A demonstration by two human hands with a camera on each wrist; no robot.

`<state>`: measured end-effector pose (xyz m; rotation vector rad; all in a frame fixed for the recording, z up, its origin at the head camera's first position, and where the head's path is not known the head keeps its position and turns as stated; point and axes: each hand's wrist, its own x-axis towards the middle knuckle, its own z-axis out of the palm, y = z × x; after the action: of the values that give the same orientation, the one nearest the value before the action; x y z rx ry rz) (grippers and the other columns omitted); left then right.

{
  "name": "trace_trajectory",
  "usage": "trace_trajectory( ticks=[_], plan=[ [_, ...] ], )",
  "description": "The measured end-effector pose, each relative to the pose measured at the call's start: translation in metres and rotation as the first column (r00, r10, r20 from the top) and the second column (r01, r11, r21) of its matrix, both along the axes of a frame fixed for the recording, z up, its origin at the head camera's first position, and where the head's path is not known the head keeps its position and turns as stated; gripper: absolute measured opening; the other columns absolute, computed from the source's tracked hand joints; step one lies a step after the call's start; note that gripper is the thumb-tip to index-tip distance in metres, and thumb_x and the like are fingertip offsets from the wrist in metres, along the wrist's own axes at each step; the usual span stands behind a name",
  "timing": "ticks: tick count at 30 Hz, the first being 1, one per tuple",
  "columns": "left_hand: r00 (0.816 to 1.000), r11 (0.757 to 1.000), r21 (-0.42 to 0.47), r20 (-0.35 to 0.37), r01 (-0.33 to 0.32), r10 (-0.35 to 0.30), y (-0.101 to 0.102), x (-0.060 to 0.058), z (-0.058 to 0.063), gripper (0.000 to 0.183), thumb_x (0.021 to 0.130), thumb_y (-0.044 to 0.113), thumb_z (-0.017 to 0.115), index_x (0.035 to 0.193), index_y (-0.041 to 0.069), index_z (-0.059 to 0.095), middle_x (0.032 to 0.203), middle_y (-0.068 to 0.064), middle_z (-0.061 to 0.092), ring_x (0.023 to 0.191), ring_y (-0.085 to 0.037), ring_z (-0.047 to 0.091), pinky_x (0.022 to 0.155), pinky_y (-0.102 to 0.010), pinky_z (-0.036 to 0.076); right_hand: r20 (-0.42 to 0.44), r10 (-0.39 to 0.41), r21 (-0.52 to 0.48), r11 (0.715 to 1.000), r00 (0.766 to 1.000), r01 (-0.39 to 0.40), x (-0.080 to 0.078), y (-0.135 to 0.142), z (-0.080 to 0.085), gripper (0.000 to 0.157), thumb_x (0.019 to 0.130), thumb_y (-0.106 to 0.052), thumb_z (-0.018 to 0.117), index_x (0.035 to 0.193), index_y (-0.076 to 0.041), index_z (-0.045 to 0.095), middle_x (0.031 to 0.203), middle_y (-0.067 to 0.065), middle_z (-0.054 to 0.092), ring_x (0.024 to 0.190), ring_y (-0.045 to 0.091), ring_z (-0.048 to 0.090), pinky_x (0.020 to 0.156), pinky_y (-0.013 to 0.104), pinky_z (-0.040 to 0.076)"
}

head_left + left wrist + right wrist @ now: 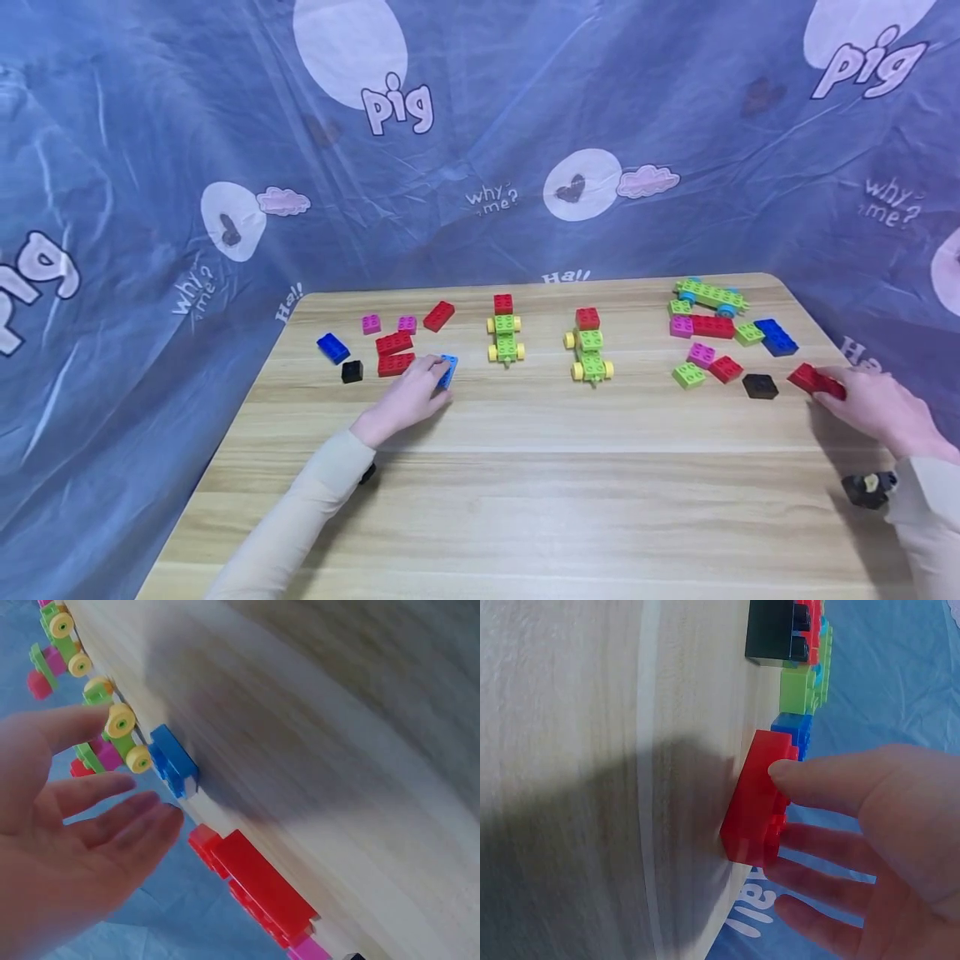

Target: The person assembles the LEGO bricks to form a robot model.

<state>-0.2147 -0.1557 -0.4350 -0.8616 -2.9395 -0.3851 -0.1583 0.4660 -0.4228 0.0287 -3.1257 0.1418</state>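
In the head view my left hand (408,398) reaches over a blue brick (449,367) left of the middle. The left wrist view shows the thumb and fingers spread, with a gap between them and the blue brick (174,761). Two red bricks (395,364) lie just left of that hand. At the table's right side, my right hand (877,402) holds a long red brick (804,377). Seen from the right wrist, the thumb lies against one side of the red brick (751,802), and the other fingers are partly hidden behind it.
Two green cars with yellow wheels (506,342) (592,362) stand mid-table, topped with red bricks. Pink, black and blue bricks (333,348) lie at left. At right are loose bricks, a black brick (761,386) and a green base with blue wheels (711,294). Blue cloth (465,150) hangs behind.
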Motion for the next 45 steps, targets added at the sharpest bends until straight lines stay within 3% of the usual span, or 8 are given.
trace_trajectory(
  ticks=[5,12,19,22,29,35,39,45],
  plan=[
    [1.0,0.999,-0.053,0.014,-0.009,0.009,-0.003,-0.001,-0.002,0.05,0.086,0.024,0.067,0.127,-0.003,0.055,0.13,-0.023,0.054,0.118,-0.035,0.053,0.105,-0.047,0.044,0.036,-0.017,-0.036,0.999,0.999,0.019,0.005,0.002,0.002,0.042,0.076,-0.017,0.071,0.107,0.005,0.056,0.095,0.037,0.058,0.076,0.05,0.055,0.048,0.055,0.043],
    [0.998,0.998,-0.033,0.021,0.052,-0.052,-0.001,-0.003,-0.001,0.04,0.085,0.02,0.068,0.119,0.001,0.062,0.127,-0.016,0.06,0.115,-0.031,0.056,0.099,-0.042,0.049,0.043,-0.019,-0.084,0.996,0.999,0.023,0.011,0.002,0.002,0.031,0.07,-0.007,0.071,0.098,0.002,0.059,0.095,0.033,0.061,0.082,0.052,0.055,0.051,0.054,0.042],
    [0.991,0.991,-0.065,0.072,0.116,-0.111,0.003,-0.003,-0.001,0.039,0.085,0.017,0.068,0.122,0.007,0.061,0.132,-0.009,0.058,0.121,-0.025,0.053,0.102,-0.04,0.047,0.034,0.011,-0.079,0.997,0.999,-0.009,0.013,0.004,0.001,0.041,0.065,-0.006,0.073,0.102,0.002,0.056,0.098,0.034,0.061,0.085,0.053,0.054,0.053,0.054,0.043],
    [0.994,0.994,-0.056,0.054,0.096,-0.093,0.002,-0.003,-0.003,0.043,0.083,0.018,0.07,0.124,0.006,0.059,0.126,-0.01,0.06,0.115,-0.024,0.055,0.099,-0.038,0.049,0.03,0.025,-0.061,0.998,0.999,-0.024,0.014,0.007,0.001,0.044,0.064,-0.008,0.075,0.102,0.005,0.057,0.096,0.034,0.061,0.083,0.052,0.055,0.053,0.056,0.044],
    [1.0,0.999,-0.038,0.012,0.018,-0.017,0.0,-0.005,-0.005,0.045,0.079,0.028,0.075,0.116,0.005,0.063,0.104,-0.008,0.065,0.093,-0.019,0.058,0.084,-0.033,0.054,-0.011,0.086,-0.05,0.995,0.996,-0.086,0.016,0.009,-0.001,0.034,0.059,-0.004,0.076,0.089,0.005,0.064,0.078,0.025,0.065,0.07,0.041,0.059,0.053,0.049,0.046],
    [1.0,0.997,-0.083,0.01,0.011,-0.01,0.003,-0.007,-0.006,0.04,0.081,0.031,0.073,0.111,0.005,0.066,0.102,-0.007,0.066,0.091,-0.019,0.059,0.081,-0.032,0.054,-0.051,0.112,-0.043,0.992,0.992,-0.115,0.016,0.005,-0.004,0.032,0.054,0.0,0.074,0.085,0.0,0.066,0.074,0.019,0.065,0.065,0.031,0.058,0.053,0.04,0.045],
    [1.0,0.995,-0.097,0.004,0.018,-0.018,0.006,-0.009,-0.007,0.038,0.082,0.029,0.072,0.113,0.008,0.066,0.103,-0.006,0.066,0.094,-0.019,0.059,0.081,-0.032,0.055,-0.044,0.14,-0.048,0.989,0.989,-0.142,0.019,0.0,-0.004,0.031,0.055,0.003,0.074,0.084,-0.002,0.067,0.074,0.017,0.066,0.066,0.031,0.059,0.055,0.046,0.047],
    [0.999,0.996,-0.077,0.002,0.053,-0.053,0.008,-0.009,-0.008,0.034,0.083,0.024,0.071,0.114,0.012,0.067,0.104,-0.005,0.066,0.092,-0.018,0.058,0.078,-0.031,0.054,-0.085,0.191,-0.046,0.98,0.978,-0.195,0.025,-0.008,-0.006,0.033,0.053,0.003,0.078,0.083,-0.005,0.068,0.074,0.012,0.068,0.065,0.026,0.061,0.056,0.046,0.05]
  ],
)
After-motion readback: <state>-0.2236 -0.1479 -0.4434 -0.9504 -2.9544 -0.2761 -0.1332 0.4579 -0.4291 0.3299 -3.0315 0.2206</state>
